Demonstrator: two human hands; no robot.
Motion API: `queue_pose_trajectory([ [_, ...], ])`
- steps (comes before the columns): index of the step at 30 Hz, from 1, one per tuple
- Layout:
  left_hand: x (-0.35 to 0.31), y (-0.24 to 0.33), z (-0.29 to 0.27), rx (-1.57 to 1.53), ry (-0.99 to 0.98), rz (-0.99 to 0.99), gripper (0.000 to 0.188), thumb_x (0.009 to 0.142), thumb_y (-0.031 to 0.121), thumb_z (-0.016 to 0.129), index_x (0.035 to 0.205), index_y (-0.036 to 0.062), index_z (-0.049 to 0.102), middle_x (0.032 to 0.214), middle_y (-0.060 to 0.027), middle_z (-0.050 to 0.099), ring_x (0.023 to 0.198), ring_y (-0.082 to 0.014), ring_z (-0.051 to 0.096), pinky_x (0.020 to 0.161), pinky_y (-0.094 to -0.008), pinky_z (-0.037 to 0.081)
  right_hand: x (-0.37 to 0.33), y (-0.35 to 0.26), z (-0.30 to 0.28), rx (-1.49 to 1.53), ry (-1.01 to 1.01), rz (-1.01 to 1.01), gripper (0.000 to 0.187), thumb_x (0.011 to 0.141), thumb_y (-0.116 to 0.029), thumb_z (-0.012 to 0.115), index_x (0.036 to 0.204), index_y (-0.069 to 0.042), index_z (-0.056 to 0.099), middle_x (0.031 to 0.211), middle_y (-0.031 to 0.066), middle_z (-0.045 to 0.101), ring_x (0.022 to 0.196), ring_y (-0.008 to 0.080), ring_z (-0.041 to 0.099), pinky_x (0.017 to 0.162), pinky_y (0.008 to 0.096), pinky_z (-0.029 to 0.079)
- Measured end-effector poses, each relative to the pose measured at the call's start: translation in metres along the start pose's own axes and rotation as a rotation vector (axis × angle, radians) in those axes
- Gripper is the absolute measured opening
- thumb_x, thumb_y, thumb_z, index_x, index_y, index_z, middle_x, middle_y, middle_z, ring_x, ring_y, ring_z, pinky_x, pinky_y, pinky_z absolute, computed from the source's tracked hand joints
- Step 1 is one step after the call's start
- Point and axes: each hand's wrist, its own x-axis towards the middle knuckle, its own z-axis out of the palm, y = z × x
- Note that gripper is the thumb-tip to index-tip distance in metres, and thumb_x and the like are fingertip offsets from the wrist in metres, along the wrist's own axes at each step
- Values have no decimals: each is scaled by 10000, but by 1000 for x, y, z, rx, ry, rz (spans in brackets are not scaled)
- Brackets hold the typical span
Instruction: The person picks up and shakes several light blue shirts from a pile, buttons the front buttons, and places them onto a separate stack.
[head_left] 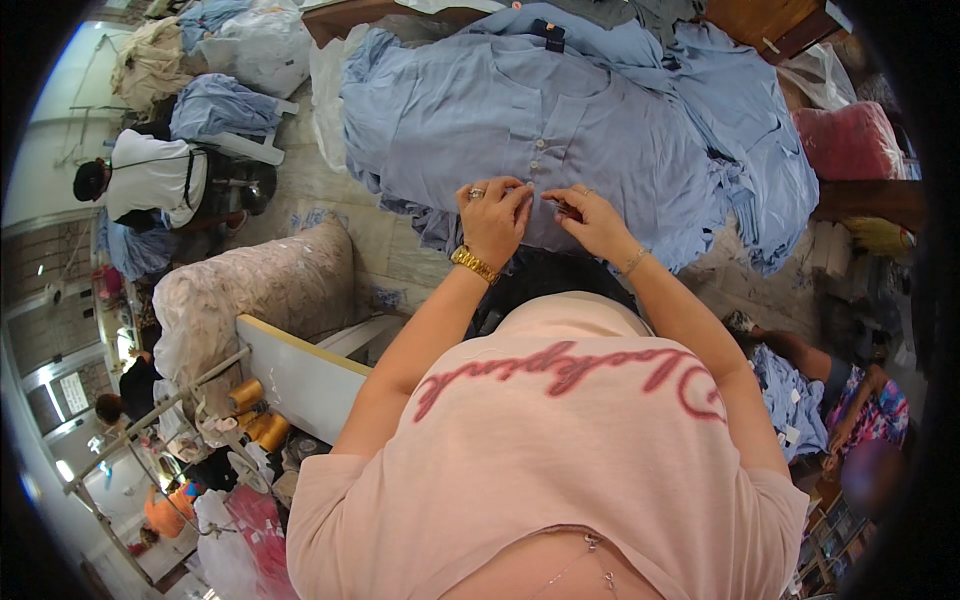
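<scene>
A light blue shirt (pixel 470 110) is spread flat in front of me, its neckline on the far side and its button placket (pixel 539 146) running toward me. At the near end of the placket, my left hand (pixel 492 222) is closed, thumb and fingertips pinching the shirt's cloth. Just to the right, my right hand (pixel 597 226) is closed with its fingertips pointing at the same spot. A small dark thing shows between its fingers, too small to make out. Both hands rest low over the cloth, a short gap apart.
More blue garments (pixel 735 130) lie heaped at the right and hang over the edge. At left stand a large plastic-wrapped roll (pixel 255 285), a white board (pixel 300 375) and thread cones (pixel 262 425). A person (pixel 155 175) sits at far left; another person (pixel 865 400) is at right.
</scene>
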Motion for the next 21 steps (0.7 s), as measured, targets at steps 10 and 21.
queue_pose_trajectory([
  [10,-1,-10,-7,2,-137,52,125,638,100,590,750,156,597,842,14,551,834,-179,507,814,-389,297,-1,6,-1,-31,7,-17,277,747,-72,552,1023,-62,577,833,86,506,731,198,500,686,288,414],
  [21,50,-13,17,-192,-66,-141,73,739,132,584,798,90,596,858,-54,558,776,-261,553,695,-352,432,4,-6,-7,-211,131,-42,300,771,-175,574,1021,-29,496,887,128,537,831,268,553,700,352,447],
])
